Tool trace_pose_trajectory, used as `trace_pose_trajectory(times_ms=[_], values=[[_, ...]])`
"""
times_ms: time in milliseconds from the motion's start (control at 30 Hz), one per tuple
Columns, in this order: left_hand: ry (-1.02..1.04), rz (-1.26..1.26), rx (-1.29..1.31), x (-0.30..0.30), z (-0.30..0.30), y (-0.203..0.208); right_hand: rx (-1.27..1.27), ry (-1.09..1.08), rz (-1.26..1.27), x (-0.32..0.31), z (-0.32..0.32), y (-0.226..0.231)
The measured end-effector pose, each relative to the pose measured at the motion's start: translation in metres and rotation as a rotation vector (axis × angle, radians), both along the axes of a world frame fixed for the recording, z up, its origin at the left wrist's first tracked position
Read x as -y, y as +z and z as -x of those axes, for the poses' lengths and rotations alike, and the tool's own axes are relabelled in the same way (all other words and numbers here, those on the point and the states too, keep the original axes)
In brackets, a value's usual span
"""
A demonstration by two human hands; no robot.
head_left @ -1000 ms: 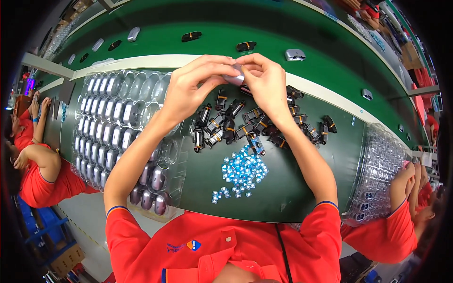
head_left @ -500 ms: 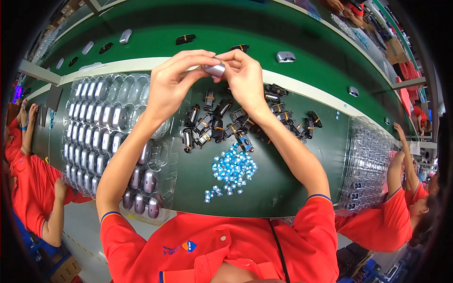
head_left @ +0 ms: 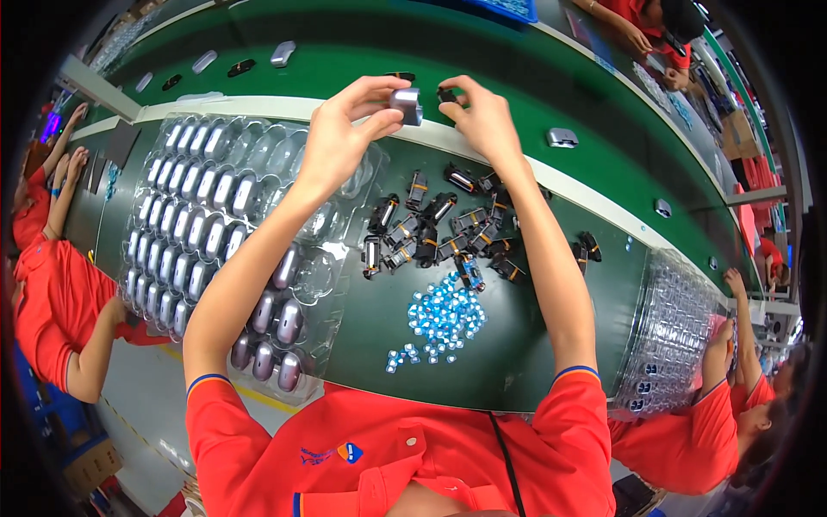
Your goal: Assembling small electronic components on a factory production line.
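Black part [head_left: 445,96] partly hidden by right hand [head_left: 488,122].

The green bench [head_left: 508,370] is holding a bunch of black parts [head_left: 427,246], a pile of little blue bits [head_left: 446,317], and clear trays [head_left: 668,332] left and right.

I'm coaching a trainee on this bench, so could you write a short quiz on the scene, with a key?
1. What does the left hand hold?
2. True or false: the blue pieces lie farther from the person than the black parts.
3. The tray of silver cases stands on which side of the blue pieces: a) left, b) right?

Key: 1. a silver shell; 2. false; 3. a.
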State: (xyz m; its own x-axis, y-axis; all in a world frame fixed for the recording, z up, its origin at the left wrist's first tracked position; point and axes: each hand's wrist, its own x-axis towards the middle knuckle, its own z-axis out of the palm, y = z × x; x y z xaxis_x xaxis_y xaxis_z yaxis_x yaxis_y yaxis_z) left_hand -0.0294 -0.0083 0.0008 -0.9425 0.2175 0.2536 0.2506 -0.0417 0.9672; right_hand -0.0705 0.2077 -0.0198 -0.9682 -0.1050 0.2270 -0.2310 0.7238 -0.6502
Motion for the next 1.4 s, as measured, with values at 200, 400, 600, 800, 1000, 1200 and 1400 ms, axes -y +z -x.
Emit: trace_pose_trajectory(times_ms=[200,400,600,800,1000,1200,1400], values=[[-0.046,-0.045,0.062,0.006,0.002,0.002,-0.118,0.172,0.496,0.023,-0.053,0.024],[-0.088,-0.059,0.107,0.003,0.002,0.001,-0.174,0.128,0.433,0.028,-0.06,0.022],[-0.084,-0.044,0.125,0.015,-0.003,0.009,-0.038,0.142,0.483,0.028,-0.066,0.024],[-0.192,0.071,-0.056,0.007,-0.003,0.008,0.425,0.39,1.072,0.01,-0.064,0.013],[-0.377,-0.013,0.042,0.013,-0.004,0.022,0.608,0.635,1.358,0.02,-0.061,0.012],[-0.054,0.498,-0.312,0.049,0.005,0.029,0.331,0.369,0.625,-0.003,-0.021,0.01],[0.51,1.443,-0.132,0.23,0.039,-0.013,-0.209,-0.052,-0.425,-0.084,-0.002,-0.017]])
